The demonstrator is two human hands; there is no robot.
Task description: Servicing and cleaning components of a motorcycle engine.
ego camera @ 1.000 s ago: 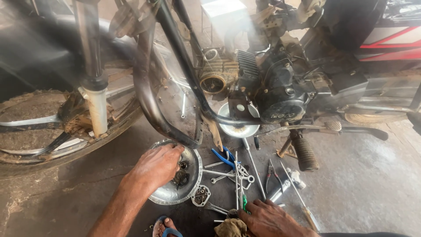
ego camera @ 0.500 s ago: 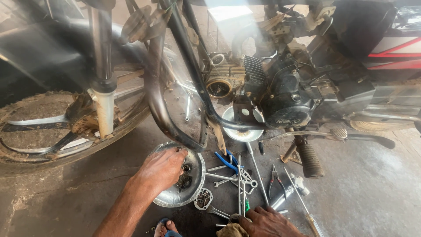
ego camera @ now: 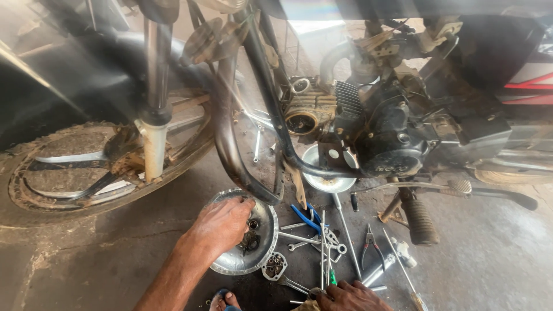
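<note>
Left hand (ego camera: 222, 226) spread loosely, palm down, fingertips inside the round dented silver metal pan (ego camera: 266, 216) of small dark parts on the oily concrete floor (ego camera: 103, 253). Right hand (ego camera: 351, 296) low, fingers among scattered steel spanners (ego camera: 314, 239); grip impossible to tell. Blue-handled pliers (ego camera: 303, 215) just beyond.

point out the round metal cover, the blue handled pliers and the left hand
round metal cover (ego camera: 266, 230): head view, bare right rim
blue handled pliers (ego camera: 305, 217): head view, blue handle
left hand (ego camera: 222, 226): head view, back of the hand
</note>
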